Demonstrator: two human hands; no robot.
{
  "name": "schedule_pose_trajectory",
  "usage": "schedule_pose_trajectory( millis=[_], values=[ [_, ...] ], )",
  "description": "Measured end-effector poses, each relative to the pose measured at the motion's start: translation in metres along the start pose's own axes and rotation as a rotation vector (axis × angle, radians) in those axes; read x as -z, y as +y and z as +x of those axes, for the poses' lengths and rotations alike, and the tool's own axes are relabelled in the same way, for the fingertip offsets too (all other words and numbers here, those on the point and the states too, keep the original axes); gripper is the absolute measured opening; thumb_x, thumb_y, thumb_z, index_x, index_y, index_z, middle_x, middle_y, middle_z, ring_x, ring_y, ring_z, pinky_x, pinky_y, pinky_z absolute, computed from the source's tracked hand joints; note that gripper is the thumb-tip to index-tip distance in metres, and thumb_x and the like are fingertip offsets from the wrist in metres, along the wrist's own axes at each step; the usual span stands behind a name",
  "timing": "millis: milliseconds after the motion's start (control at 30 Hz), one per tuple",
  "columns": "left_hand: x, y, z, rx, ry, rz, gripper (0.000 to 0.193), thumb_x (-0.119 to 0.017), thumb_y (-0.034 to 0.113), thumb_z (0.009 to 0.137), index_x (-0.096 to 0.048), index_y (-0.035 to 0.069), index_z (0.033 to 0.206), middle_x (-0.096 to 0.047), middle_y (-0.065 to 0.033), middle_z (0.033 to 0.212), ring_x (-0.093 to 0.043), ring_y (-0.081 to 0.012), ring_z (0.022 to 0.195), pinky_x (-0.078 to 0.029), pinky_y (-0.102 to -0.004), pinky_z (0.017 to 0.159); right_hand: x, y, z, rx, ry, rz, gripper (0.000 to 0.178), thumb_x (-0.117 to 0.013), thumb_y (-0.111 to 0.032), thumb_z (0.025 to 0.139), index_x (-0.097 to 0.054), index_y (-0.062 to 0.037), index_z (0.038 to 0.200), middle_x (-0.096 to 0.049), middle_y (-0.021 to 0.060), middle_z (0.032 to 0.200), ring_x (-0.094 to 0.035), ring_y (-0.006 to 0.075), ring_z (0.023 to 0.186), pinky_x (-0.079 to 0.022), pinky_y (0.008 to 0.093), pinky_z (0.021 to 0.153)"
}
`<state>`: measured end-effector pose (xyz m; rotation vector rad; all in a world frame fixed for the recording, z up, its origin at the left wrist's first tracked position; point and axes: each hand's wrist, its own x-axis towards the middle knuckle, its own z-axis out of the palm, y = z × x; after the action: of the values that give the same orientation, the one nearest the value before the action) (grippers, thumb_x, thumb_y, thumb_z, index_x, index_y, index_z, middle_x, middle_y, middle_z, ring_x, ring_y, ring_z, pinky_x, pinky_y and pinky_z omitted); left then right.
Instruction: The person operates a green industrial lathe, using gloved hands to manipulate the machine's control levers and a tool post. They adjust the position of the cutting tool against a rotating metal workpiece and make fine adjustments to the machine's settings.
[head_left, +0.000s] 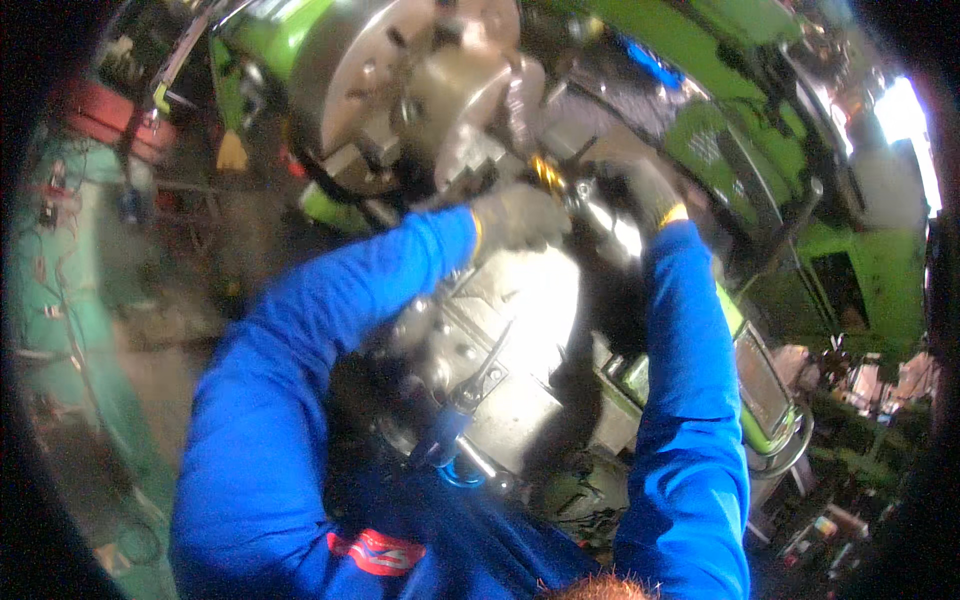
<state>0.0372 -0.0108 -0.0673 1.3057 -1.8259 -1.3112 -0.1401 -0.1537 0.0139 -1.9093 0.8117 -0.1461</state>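
Observation:
My left hand [520, 218], in a dark work glove with a yellow cuff, is closed just below the lathe's chuck jaws; what its curled fingers hold, if anything, is hidden. Close by its fingertips is a gold-coloured, ridged piece [548, 175]. My right hand [652, 192], also gloved, reaches in from the other side beside a shiny rounded metal part [612, 228]; its fingers are dark and blurred. Above both hands stands the large steel chuck [350, 75]. Nearer to me lies a bright metal carriage block [530, 300] with a blue-handled lever [445, 430] on it.
Green machine panels [840, 270] rise on the right, with a slim lever [800, 230] sticking out. A green-edged tray [765, 385] with a curved rail sits beside my right forearm. On the left are a pale green floor strip [70, 330] and a red box [105, 115].

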Motion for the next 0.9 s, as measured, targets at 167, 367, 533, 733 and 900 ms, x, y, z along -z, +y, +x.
schedule_pose_trajectory(
  millis=[167,367,533,733,900],
  values=[
    [0.010,-0.044,0.003,0.100,-0.198,-0.036,0.023,-0.051,0.020,0.098,-0.063,0.000,0.099,-0.064,-0.0105,0.082,-0.057,-0.0164,0.061,-0.043,-0.0312,0.051,0.004,0.011,0.016,0.348,-0.032,-0.419,0.021,-0.054,-0.006,0.092,-0.074,-0.0037,0.101,-0.068,0.0056,0.078,-0.060,0.0124,0.063,-0.048,0.0278,0.056],
    [0.006,-0.031,0.008,0.129,-0.178,0.227,0.023,-0.049,0.021,0.098,-0.063,0.003,0.095,-0.064,-0.0096,0.078,-0.061,-0.0169,0.065,-0.045,-0.0310,0.052,0.002,0.026,0.027,0.093,0.033,-0.425,0.020,-0.060,-0.012,0.088,-0.074,-0.0080,0.101,-0.072,0.0152,0.096,-0.070,0.0315,0.089,-0.054,0.0396,0.081],
    [0.004,0.028,0.007,0.295,-0.236,0.633,0.024,-0.048,0.022,0.099,-0.064,0.005,0.105,-0.068,-0.0088,0.087,-0.066,-0.0172,0.071,-0.050,-0.0319,0.056,0.003,0.024,0.020,0.171,-0.022,-0.457,0.021,-0.060,-0.013,0.088,-0.074,-0.0099,0.102,-0.072,0.0145,0.098,-0.070,0.0301,0.090,-0.054,0.0384,0.080],
    [0.001,-0.011,-0.019,0.052,0.032,-0.220,0.037,-0.050,0.020,0.099,-0.056,0.003,0.131,-0.067,-0.0141,0.117,-0.068,-0.0239,0.096,-0.057,-0.0340,0.076,0.006,0.021,0.019,0.239,-0.009,-0.396,0.023,-0.057,-0.017,0.094,-0.073,-0.0118,0.109,-0.072,0.0130,0.105,-0.069,0.0281,0.092,-0.053,0.0381,0.081],
    [0.000,0.002,-0.019,0.440,0.086,-1.094,0.041,-0.048,0.023,0.101,-0.052,0.002,0.136,-0.065,-0.0197,0.122,-0.068,-0.0319,0.102,-0.057,-0.0404,0.083,0.001,0.020,0.017,0.262,0.057,-0.529,0.030,-0.059,-0.004,0.087,-0.072,-0.0115,0.113,-0.073,0.0086,0.098,-0.068,0.0193,0.081,-0.055,0.0314,0.073]
  ],
)
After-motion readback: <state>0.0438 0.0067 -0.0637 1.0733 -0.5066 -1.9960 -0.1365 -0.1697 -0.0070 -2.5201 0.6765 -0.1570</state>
